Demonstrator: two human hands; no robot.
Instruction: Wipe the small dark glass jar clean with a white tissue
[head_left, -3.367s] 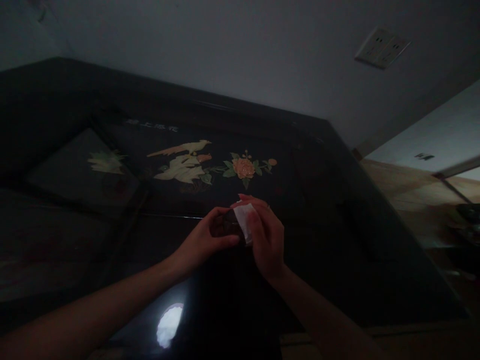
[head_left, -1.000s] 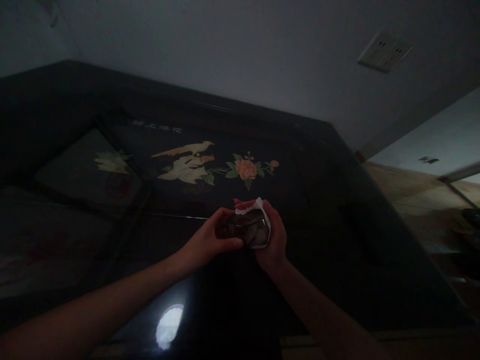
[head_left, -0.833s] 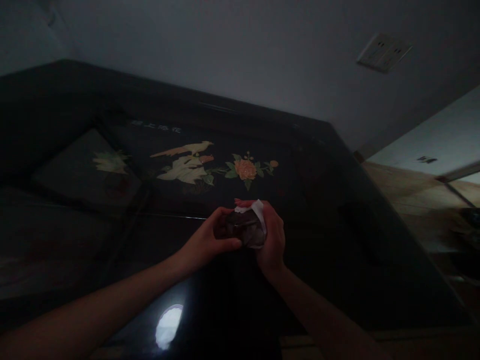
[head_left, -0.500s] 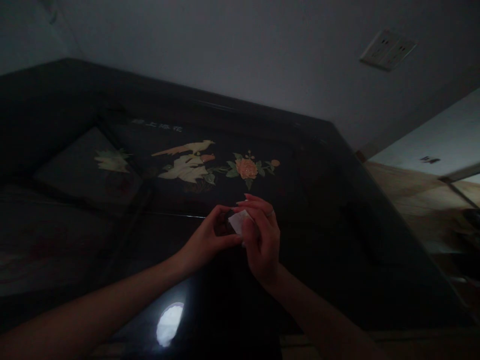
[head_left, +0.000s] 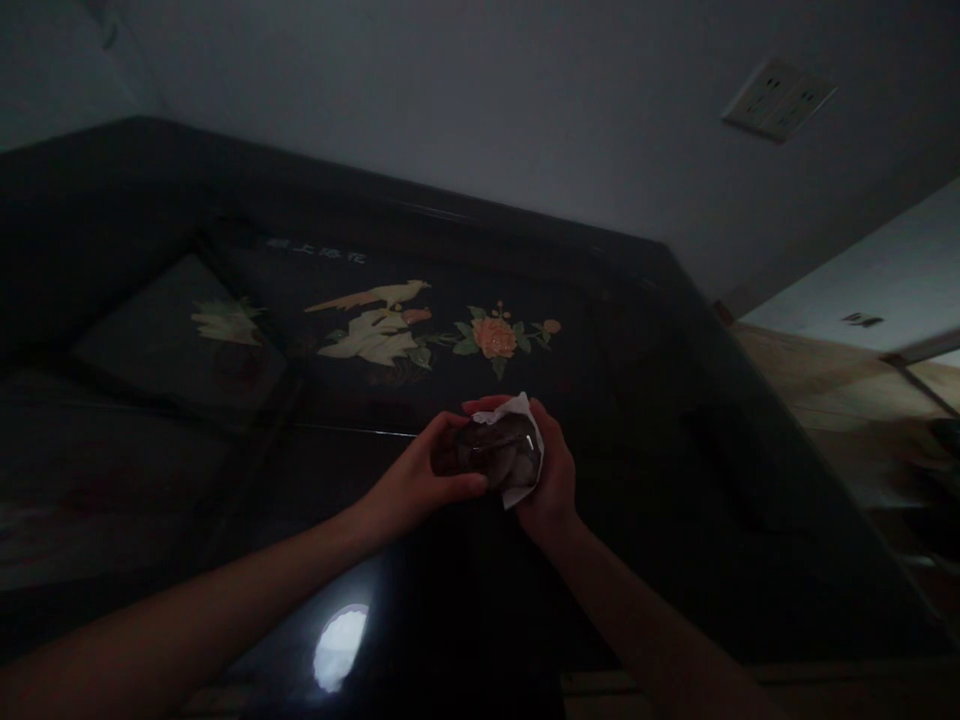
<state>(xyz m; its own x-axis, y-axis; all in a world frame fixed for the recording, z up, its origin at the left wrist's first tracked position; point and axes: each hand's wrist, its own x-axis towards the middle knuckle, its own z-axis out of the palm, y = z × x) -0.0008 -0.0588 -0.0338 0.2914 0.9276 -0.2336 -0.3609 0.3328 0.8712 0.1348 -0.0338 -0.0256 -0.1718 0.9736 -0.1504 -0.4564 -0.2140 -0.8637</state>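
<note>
Both of my hands meet at the middle of the view around a clear, shiny glass cup [head_left: 495, 450], with fingers showing through its wall. My left hand [head_left: 431, 465] is closed around its left end, thumb along the near side. My right hand [head_left: 553, 470] wraps the right end with a crumpled white paper tissue [head_left: 523, 492] pressed between palm and cup. The tissue's edges stick out above and below. Most of my right fingers are hidden behind the cup.
Beneath my hands spreads a glossy black tabletop [head_left: 637, 540] with a painted bird [head_left: 390, 294], an orange flower [head_left: 495, 338] and pale lettering. A bright reflection lies near the front. A grey wall [head_left: 450, 100] with a socket plate [head_left: 780, 98] stands behind. Wooden floor [head_left: 810, 400] shows at right.
My right hand has turned from over the cup to its right side. The tissue, bunched up before, now spreads around the cup's right end. My left hand keeps its hold.
</note>
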